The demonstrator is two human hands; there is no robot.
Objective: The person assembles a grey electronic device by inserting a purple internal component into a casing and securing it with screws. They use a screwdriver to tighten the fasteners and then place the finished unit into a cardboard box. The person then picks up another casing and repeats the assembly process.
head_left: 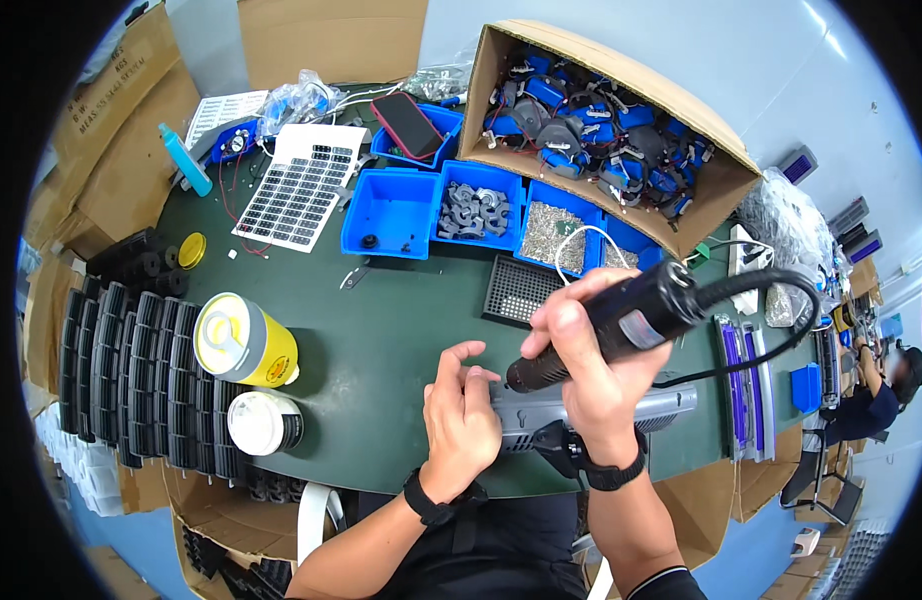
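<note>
Right hand wrapped tight round a black screwdriver, pale sticker unreadable. Left hand half-curled at the left end of the grey housing, on the bench near its front edge; can't tell if it pinches anything. Beyond: blue bins with a few dark bits, grey clips, small screws. Label sheet to their left. Carton behind, full of blue-and-grey parts.

Gray housing pt. hidden bhd R grip.
</note>
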